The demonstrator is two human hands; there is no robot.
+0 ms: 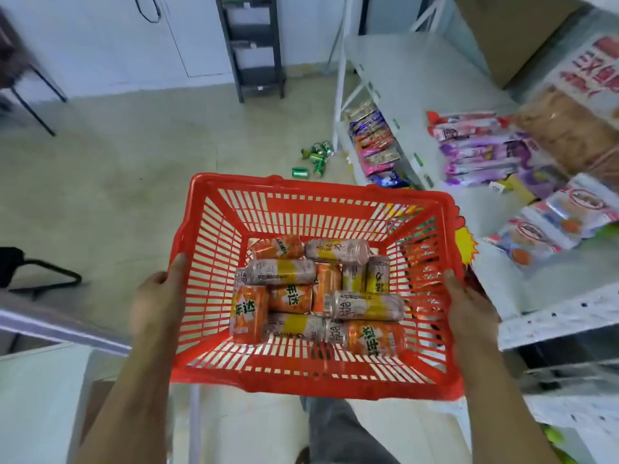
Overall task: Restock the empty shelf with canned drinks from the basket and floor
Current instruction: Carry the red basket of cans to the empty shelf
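Basket: the red basket (311, 209) is being carried at waist height over the floor, held level, apparently so the loose cans inside do not roll out or slide to one side.
Cans: orange and pink-and-yellow cans (318, 289) are lying on their sides in a jumbled heap on the basket's bottom, touching one another; none is standing upright.
Floor cans: a small cluster of green cans (315, 159) is lying on the floor near the foot of the shelf, well apart from the basket.
Shelf: the white shelf (415, 78) is standing to the right; its upper tier looks bare, which is likely the one to be filled, while lower tiers are carrying snack packs (475, 149).
Left hand: the left hand (160, 296) is gripping the basket's left rim, thumb lying along the top edge, fingers hidden round the outside; the forearm is reaching up from the lower left.
Right hand: the right hand (469, 303) is gripping the right rim in the same way, thumb on top, forearm coming in from the lower right.
Why two hands: both grips are sitting opposite each other, probably to balance the load.
Stage: judging by the full basket, stocking is not yet begun.
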